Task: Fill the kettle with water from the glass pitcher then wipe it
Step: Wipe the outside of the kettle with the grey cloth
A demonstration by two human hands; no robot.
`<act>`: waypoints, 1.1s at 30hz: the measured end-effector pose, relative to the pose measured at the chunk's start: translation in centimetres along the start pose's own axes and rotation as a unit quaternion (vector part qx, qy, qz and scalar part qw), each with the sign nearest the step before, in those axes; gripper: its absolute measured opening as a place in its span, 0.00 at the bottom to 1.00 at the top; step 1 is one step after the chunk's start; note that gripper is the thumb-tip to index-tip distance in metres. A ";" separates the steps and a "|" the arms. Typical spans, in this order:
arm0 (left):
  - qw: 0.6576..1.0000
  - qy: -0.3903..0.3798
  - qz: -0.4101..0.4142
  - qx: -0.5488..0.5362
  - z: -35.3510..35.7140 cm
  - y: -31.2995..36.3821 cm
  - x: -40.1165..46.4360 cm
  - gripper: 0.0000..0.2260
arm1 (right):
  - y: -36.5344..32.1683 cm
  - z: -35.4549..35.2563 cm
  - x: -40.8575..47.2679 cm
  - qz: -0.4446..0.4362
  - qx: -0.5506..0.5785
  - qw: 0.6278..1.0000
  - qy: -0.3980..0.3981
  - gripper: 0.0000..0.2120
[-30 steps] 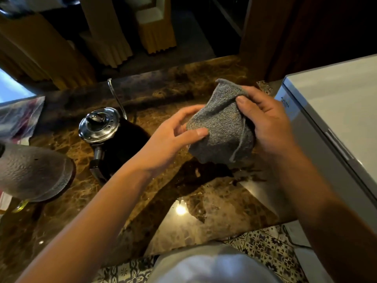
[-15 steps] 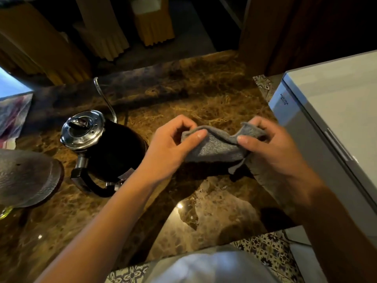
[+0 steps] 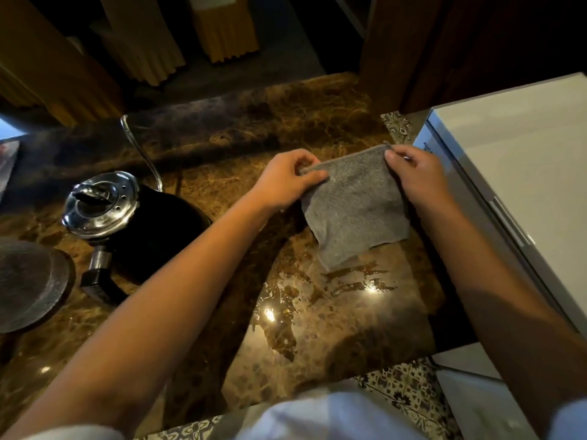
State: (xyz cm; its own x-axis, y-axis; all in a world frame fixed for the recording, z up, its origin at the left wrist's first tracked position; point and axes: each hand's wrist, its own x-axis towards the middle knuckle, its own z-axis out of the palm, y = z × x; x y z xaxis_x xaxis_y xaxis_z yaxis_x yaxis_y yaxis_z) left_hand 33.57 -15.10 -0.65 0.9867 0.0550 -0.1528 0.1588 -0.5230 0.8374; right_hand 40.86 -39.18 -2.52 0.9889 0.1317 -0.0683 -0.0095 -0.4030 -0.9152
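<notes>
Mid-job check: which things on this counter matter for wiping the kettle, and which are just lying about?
For the job:
- kettle, lid on
- grey cloth, pinched by left hand and right hand

Lying about:
- dark textured round object, left edge
- white appliance, right
- marble counter itself

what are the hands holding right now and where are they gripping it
Both hands hold a gray cloth by its top edge: the left hand pinches the upper left corner, the right hand the upper right corner.

Head-worn view, downward over counter [image 3: 317,312]
</notes>
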 end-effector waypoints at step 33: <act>0.854 0.364 0.203 0.312 -14.0 2.4 -14.2 0.15 | -14.8 9.2 -6.0 -0.426 -0.129 0.896 -0.016 0.11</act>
